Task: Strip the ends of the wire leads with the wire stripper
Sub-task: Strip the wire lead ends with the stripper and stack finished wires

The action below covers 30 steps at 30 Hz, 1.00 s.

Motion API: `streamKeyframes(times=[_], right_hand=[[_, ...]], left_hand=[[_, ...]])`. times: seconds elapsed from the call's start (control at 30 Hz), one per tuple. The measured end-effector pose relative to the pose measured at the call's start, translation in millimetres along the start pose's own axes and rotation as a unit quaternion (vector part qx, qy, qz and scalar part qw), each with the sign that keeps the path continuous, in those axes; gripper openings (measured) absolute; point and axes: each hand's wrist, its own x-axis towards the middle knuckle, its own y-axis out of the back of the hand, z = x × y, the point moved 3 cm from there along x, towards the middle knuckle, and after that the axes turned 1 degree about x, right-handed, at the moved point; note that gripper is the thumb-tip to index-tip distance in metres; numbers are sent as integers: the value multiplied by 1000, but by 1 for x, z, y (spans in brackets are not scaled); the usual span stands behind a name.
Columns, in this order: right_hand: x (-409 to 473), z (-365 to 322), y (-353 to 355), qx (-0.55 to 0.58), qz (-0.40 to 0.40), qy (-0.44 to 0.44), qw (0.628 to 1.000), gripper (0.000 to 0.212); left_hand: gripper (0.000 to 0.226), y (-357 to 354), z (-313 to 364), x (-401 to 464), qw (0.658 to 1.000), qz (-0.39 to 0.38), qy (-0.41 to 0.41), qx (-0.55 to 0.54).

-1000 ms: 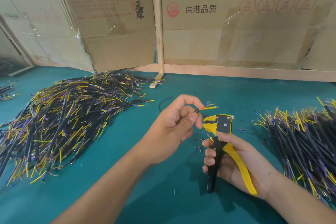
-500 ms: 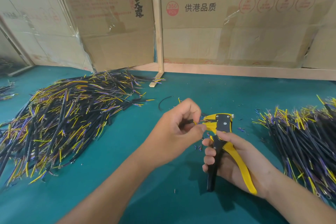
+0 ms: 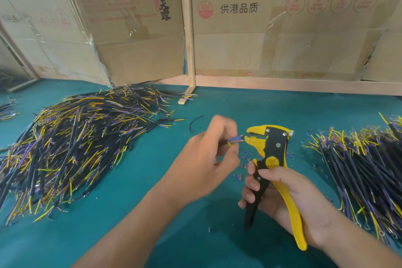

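My left hand (image 3: 206,159) pinches a wire lead (image 3: 236,139) whose blue and yellow ends point right, their tips at the jaws of the wire stripper (image 3: 268,150). The stripper is yellow and black, held upright by its handles in my right hand (image 3: 282,193), jaws facing left. A large pile of black leads with yellow and purple ends (image 3: 71,146) lies on the left of the green table (image 3: 152,191). A second pile of leads (image 3: 367,163) lies on the right.
Small bits of cut insulation (image 3: 243,166) are scattered on the table between my hands. A loose black wire piece (image 3: 195,122) lies behind my left hand. Cardboard panels (image 3: 282,28) and a wooden post (image 3: 188,35) stand along the back.
My left hand has turned the lead and brought its blue and yellow ends to the stripper's jaws. The right hand and stripper have stayed about where they were.
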Motion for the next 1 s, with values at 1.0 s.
streamKeyframes(times=[1.0], right_hand=[[-8, -3, -6, -6, -172, -36, 984, 21]], left_hand=[[17, 0, -2, 1, 996, 10, 16, 87]])
